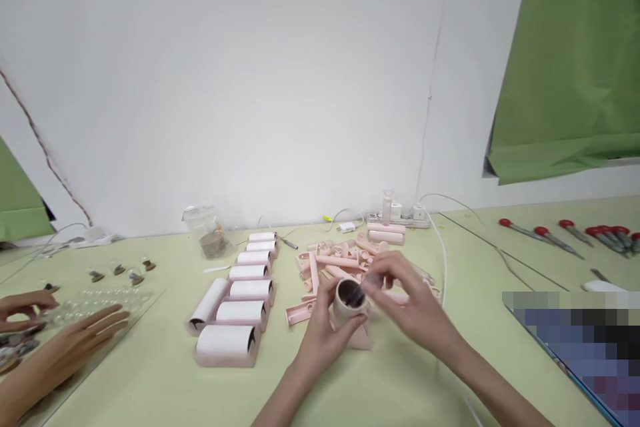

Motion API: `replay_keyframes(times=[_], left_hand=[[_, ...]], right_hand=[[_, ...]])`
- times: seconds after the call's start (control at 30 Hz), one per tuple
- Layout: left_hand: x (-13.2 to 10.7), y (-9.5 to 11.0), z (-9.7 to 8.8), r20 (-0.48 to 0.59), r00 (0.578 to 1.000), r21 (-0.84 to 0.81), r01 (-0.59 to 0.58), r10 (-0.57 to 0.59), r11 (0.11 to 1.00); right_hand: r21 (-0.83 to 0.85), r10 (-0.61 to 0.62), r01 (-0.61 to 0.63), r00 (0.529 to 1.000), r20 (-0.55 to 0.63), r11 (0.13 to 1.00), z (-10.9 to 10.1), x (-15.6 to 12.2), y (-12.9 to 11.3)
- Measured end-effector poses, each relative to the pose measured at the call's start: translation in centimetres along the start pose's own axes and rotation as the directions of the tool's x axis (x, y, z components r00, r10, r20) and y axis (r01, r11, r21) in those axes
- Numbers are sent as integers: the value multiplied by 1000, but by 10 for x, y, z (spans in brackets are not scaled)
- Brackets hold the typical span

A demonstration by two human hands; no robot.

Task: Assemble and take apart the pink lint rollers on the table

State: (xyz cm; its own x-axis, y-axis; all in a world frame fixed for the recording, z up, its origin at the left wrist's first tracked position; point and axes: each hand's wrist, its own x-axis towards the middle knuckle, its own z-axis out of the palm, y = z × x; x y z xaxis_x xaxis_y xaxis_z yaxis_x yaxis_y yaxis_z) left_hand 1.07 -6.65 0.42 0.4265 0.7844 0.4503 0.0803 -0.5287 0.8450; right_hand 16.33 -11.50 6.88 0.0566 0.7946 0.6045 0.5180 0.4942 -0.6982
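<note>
My left hand (324, 320) is wrapped round a short pale pink-and-white cylinder (349, 312), its open, dark end tilted up toward me. At the cylinder's mouth, my right hand (405, 297) pinches something small and greyish, too blurred to name. Beneath and behind both hands lies a heap of loose pink plastic parts (340, 260), among them long tubes and half-shells. Left of my hands, a row of white-topped pink housings (243, 312) with dark openings runs away from me.
At far left, a co-worker's hands (75, 340) rest on a clear dimpled sheet (107, 303). A clear bag (205, 233) and a power strip (400, 220) stand by the wall. Red-ended tools (550, 237) lie at right, near a blue-edged panel (555, 353). A white cable (444, 247) crosses the table.
</note>
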Motion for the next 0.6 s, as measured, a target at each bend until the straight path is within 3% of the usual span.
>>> replay_keyframes(times=[0.03,0.1,0.17,0.2,0.27,0.33,0.5,0.6], left_hand=[[1,2,-4,-19,1000,22,-4,4,1000],[3,7,-12,-26,999,106,-32,34,994],[5,14,-20,58,995,261,-94,82,961],[5,16,-23,137,986,354,-135,92,925],[4,19,-25,308,950,524,-219,56,823],[1,19,-21,409,912,625,-269,-14,733],[-19,11,-8,409,906,711,-243,-106,660],[-46,4,-19,469,877,697,-297,-102,652]], right_hand=[[129,32,-13,988,-148,992,-5,1,3],[385,160,14,894,-419,923,-16,4,10],[556,294,72,789,-539,828,-25,7,20],[609,343,84,762,-550,789,-28,9,25],[679,424,42,753,-504,733,-28,10,33],[717,471,-34,776,-420,696,-23,9,36],[724,459,-166,859,-228,670,-9,3,30],[716,465,-229,873,-149,659,-6,-1,29]])
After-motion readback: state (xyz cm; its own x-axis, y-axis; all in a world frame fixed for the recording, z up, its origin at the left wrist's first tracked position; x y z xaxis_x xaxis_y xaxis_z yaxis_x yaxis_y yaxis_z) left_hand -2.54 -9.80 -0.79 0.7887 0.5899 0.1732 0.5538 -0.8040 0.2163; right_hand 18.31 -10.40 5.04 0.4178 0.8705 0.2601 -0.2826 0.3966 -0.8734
